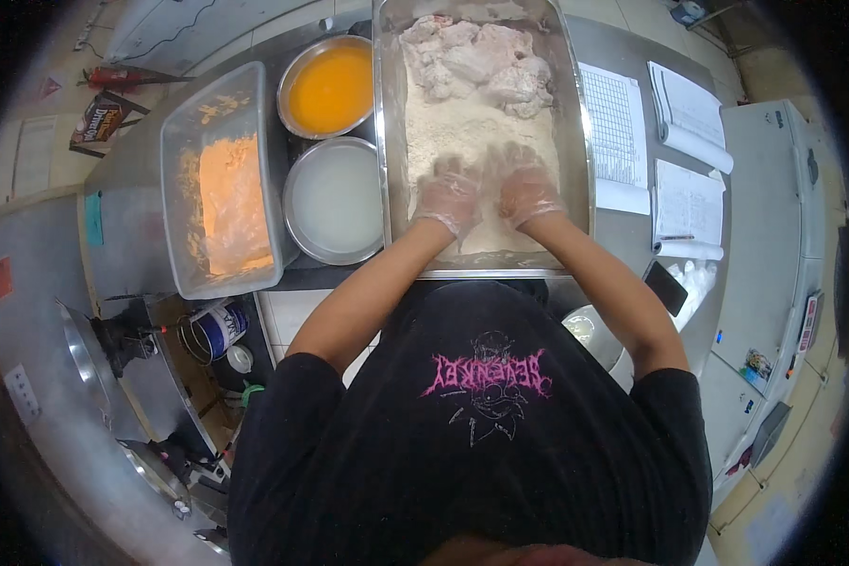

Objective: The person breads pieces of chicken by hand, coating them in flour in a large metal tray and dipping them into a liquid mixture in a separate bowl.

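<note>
Both my hands wear clear plastic gloves and lie in pale flour (467, 127) in a deep rectangular metal tray (580, 141). My left hand (451, 194) is palm down at the tray's near left, its fingers blurred and partly in the flour. Beside it on the right, my right hand (527, 185) also presses on the flour, fingers pointing away from me and blurred. Neither visibly grips anything. Flour-coated pieces of raw meat (477, 56) are heaped at the tray's far end. Left of the tray stand a metal bowl of orange liquid (331, 86) and one of cloudy whitish liquid (339, 201).
A translucent plastic tub (277, 233) holding orange powder (233, 205) stands far left. Right of the tray lie printed sheets (615, 134), open notebooks (688, 205), a dark phone (665, 286) and plastic gloves (695, 286). A white refrigerator (764, 198) stands beyond. Pans (85, 361) are at lower left.
</note>
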The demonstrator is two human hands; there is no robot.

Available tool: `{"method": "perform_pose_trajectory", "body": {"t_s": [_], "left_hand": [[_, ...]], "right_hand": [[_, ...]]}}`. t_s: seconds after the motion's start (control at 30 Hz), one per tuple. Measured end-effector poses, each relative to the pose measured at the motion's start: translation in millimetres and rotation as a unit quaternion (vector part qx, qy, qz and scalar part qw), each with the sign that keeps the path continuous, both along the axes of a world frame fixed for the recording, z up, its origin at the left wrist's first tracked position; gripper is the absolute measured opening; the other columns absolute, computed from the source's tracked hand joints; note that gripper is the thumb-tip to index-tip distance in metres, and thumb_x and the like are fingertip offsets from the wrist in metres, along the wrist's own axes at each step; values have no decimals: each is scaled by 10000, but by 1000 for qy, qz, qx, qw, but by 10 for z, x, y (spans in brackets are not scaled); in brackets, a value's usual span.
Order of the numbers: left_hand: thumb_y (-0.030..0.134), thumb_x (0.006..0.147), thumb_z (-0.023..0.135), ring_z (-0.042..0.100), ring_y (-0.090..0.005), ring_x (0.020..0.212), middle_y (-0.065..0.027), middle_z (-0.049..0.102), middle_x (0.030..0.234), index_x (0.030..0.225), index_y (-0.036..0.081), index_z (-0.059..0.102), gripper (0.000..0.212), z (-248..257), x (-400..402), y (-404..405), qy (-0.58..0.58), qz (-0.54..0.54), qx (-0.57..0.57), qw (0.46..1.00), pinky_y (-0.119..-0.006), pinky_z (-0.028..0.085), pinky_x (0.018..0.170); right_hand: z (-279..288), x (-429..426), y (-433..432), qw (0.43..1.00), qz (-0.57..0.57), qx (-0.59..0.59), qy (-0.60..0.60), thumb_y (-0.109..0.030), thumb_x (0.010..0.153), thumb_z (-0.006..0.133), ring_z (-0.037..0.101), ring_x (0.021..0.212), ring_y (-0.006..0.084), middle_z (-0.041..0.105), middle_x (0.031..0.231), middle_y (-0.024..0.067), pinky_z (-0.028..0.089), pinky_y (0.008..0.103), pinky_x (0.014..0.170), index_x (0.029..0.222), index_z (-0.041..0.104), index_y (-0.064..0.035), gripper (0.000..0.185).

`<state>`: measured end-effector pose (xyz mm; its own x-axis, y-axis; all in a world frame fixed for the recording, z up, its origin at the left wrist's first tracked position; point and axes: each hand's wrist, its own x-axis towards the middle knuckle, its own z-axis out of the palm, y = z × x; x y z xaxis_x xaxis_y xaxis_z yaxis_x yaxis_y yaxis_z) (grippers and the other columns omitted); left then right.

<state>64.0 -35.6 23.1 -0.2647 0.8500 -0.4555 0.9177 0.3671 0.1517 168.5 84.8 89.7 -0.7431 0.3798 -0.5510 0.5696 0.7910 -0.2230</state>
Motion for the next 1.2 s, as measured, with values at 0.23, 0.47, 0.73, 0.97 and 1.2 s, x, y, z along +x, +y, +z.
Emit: {"method": "perform_pose_trajectory", "body": {"t_s": [0.23,0.47,0.73,0.97,1.2], "left_hand": [[358,898,578,680,-406,925,-230,692,1034,1062,61,691,358,437,-372,324,-87,140,57,985,-503,520,858],[300,844,565,672,-383,1010,-227,692,1059,1032,16,695,365,582,-1350,1388,27,236,236,942,-468,527,886],[312,844,579,643,-360,1119,-221,680,1144,1241,-7,593,510,462,-2155,1961,-7,221,199,955,-419,499,969],[393,790,650,652,-354,1091,-245,667,1160,1208,-46,597,608,245,-2390,1911,116,142,195,963,-411,513,937],[327,840,574,648,-346,1095,-232,687,1106,1095,-10,671,434,461,-2338,1803,91,12,65,994,-424,510,928]], "right_hand": [[145,-52,134,984,68,140,88,-176,921,473,625,1120,353,668,1144,212,328,425,1144,1276,608,-57,398],[-105,-575,1386,966,-25,219,135,-138,924,479,699,941,350,706,1027,213,564,434,840,1039,735,-33,300],[-431,-873,1764,975,-85,161,125,-78,901,520,684,1010,362,694,1065,228,550,430,868,1045,714,-10,250],[-55,-823,1437,967,-27,144,208,-115,918,506,671,993,390,684,1053,223,545,456,862,1075,690,-21,259],[-75,-721,1289,953,-5,50,300,-198,928,588,662,1004,363,675,1101,205,535,406,872,1150,656,-46,278]]}}
